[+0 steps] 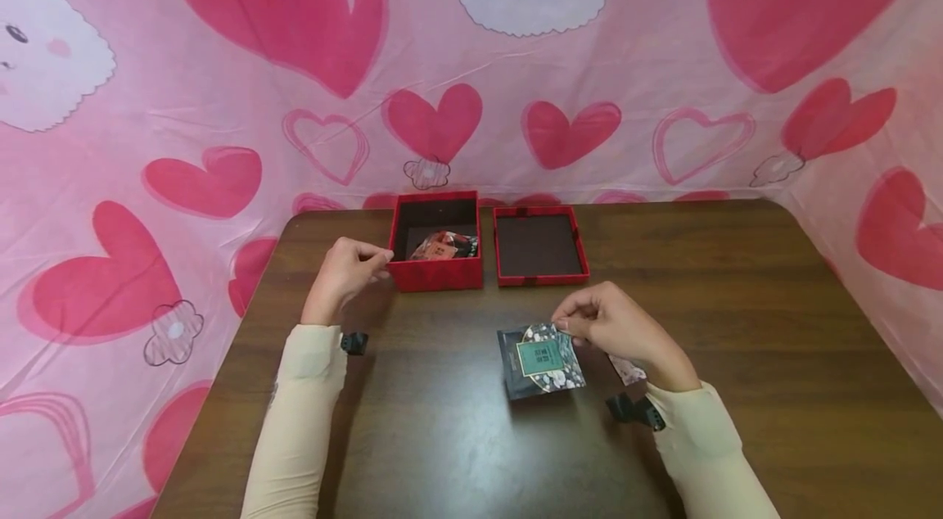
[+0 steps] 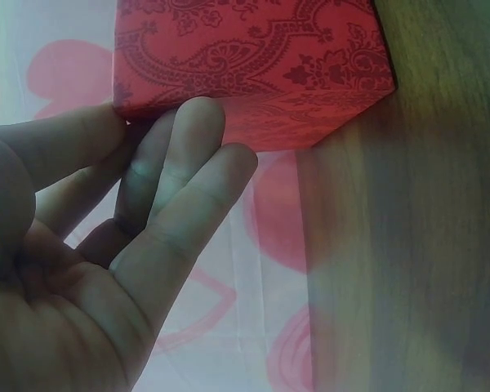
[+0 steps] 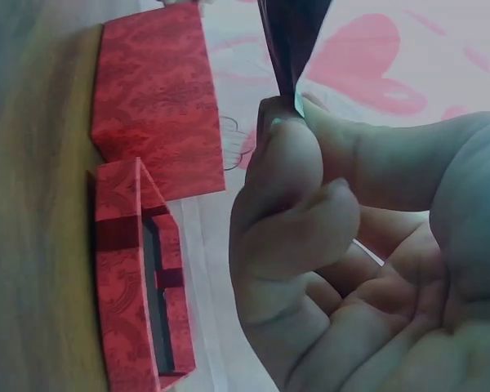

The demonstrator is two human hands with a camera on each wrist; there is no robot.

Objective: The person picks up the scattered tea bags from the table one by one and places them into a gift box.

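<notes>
Dark, floral-printed packet (image 1: 541,361) lies on the desk (image 1: 737,298) under the right hand (image 1: 615,327), thumb and fingers pinching its far edge. Forward-left, the left hand (image 1: 342,273), fingers relaxed and empty, touches the open red box (image 1: 436,242).

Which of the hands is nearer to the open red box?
Left. The left hand touches the red box at its left front corner; the right hand is farther off, pinching a dark packet near the table's middle.
</notes>
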